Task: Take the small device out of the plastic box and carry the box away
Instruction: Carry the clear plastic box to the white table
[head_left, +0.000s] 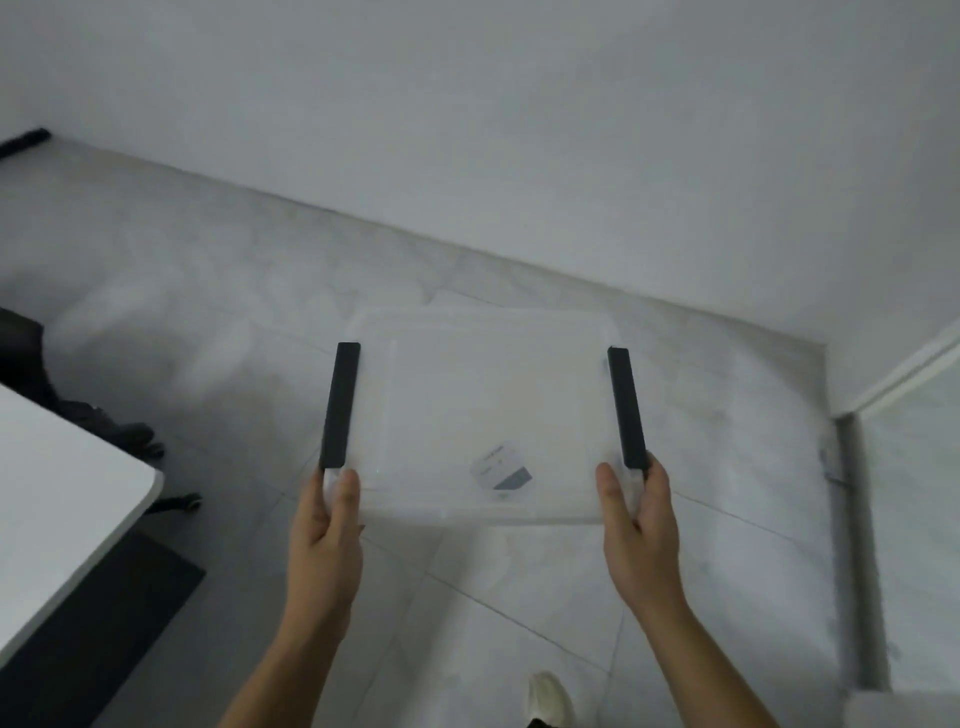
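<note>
At the very bottom of the frame, a white shoe (549, 699) stands on the pale tiled floor (493, 613). Just above it, two bare arms reach forward. The left hand (326, 525) grips the near left corner of a clear plastic box (478, 405), thumb on top and fingers wrapped around the edge. The right hand (640, 519) grips the near right corner the same way. The box is in the middle of the frame, held up above the floor. It has a black clip (340, 405) along its left side and another black clip (627, 408) along its right side. A small grey and white label (501, 466) sits near the front of the box; its writing is too blurry to read. At lower left is a white table (62, 493). Farther back is a plain white wall (519, 130).
</note>
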